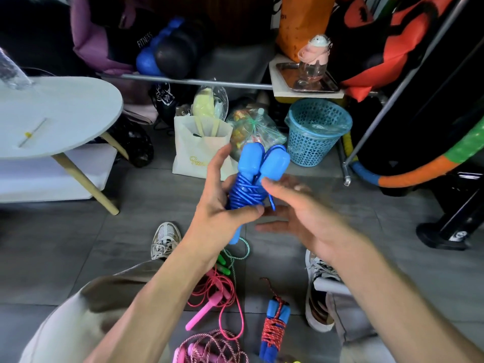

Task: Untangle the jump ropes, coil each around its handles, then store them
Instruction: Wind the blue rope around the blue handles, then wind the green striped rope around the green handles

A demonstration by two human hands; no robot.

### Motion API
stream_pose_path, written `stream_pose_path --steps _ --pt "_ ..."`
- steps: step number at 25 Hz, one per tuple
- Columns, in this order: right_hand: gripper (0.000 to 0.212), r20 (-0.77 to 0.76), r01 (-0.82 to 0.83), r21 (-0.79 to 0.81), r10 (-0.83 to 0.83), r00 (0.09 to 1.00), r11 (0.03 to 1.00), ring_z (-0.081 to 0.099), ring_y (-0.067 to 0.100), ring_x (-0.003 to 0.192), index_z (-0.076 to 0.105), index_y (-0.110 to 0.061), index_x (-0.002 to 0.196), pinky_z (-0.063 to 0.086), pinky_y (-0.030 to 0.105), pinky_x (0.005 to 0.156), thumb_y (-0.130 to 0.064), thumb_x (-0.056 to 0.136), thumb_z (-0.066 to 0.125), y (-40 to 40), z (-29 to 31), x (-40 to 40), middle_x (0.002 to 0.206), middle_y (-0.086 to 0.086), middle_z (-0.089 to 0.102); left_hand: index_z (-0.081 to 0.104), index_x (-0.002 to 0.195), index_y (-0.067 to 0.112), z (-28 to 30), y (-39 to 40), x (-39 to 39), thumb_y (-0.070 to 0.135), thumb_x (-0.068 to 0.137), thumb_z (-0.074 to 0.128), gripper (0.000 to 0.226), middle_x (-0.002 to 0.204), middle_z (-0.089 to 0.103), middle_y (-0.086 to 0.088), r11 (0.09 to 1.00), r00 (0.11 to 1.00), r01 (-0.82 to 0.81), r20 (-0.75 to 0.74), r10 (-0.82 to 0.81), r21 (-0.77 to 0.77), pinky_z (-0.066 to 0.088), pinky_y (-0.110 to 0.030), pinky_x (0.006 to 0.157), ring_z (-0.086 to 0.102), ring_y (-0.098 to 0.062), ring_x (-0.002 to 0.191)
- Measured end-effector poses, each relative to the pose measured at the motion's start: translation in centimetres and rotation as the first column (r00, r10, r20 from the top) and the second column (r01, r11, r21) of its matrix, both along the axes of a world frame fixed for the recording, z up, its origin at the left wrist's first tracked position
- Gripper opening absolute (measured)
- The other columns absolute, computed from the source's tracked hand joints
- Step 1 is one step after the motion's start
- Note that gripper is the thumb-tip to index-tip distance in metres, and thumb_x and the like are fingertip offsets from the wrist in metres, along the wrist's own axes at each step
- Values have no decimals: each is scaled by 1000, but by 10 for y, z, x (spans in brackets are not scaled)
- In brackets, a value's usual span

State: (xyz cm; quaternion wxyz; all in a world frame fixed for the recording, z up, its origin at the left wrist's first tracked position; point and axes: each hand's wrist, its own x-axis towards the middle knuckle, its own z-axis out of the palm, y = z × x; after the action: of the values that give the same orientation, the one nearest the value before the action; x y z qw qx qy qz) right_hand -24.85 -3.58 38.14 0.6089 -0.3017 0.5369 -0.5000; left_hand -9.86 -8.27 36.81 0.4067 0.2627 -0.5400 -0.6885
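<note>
My left hand (pixel 218 203) grips a blue jump rope (pixel 258 169), its two handles side by side with the blue cord wound around them. My right hand (pixel 296 213) is just to the right of the bundle, blurred, fingers spread and holding nothing; a short loop of cord hangs near its fingertips. On the floor between my feet lie a loose pink rope (pixel 209 302), a green rope (pixel 233 258), a pink-and-white braided rope (pixel 214 347), and a coiled red-cord rope with blue handles (pixel 275 328).
A white oval table (pixel 60 113) stands at the left. Ahead are a white tote bag (pixel 196 150), a plastic bag of items (pixel 251 129) and a blue perforated basket (pixel 317 132). A metal rack pole (pixel 403 79) and a black punching bag base (pixel 445 231) are on the right.
</note>
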Motion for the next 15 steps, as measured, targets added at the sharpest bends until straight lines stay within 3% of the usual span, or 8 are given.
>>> stream_pose_path --steps 3,5,8,11,12,15 --pt "20 -67 -31 8 32 997 999 71 24 94 70 -23 106 57 51 84 -25 86 68 2 -9 12 106 6 74 40 139 33 -6 9 1 -4 71 72 84 118 65 4 988 960 58 281 -17 -141 52 -30 91 64 -12 106" --pt "14 -69 23 21 -21 997 1000 72 21 86 71 -22 101 59 50 80 -22 89 66 5 -15 18 99 4 75 45 138 32 -6 8 3 -3 74 74 79 119 65 9 987 923 73 384 -13 -140 49 -22 92 61 -5 109" --pt "11 -160 138 52 -128 979 989 70 16 71 67 -20 98 60 40 65 -20 88 67 18 -32 18 83 -1 74 51 137 30 -7 1 15 11 78 73 66 132 56 8 974 775 138 633 7 -179 40 -17 95 51 -4 118" --pt "22 -330 222 164 -159 930 961 68 16 69 65 -20 101 54 31 56 -34 85 71 36 -62 2 87 1 74 52 135 29 -11 2 33 20 84 70 54 127 59 2 950 670 256 741 -44 -176 44 -23 92 57 -10 109" --pt "29 -416 243 215 -137 899 946 69 17 68 64 -20 103 53 28 54 -38 83 73 43 -79 -4 89 1 75 49 136 30 -14 5 39 26 86 67 53 128 59 1 926 601 328 798 -54 -184 44 -25 94 58 -13 109" --pt "33 -532 347 344 -124 838 872 72 17 66 66 -15 97 57 27 56 -39 77 78 66 -138 -14 78 1 74 43 141 32 -25 12 52 38 90 60 54 140 52 3 719 182 686 983 -21 -112 41 -26 101 52 -18 122"
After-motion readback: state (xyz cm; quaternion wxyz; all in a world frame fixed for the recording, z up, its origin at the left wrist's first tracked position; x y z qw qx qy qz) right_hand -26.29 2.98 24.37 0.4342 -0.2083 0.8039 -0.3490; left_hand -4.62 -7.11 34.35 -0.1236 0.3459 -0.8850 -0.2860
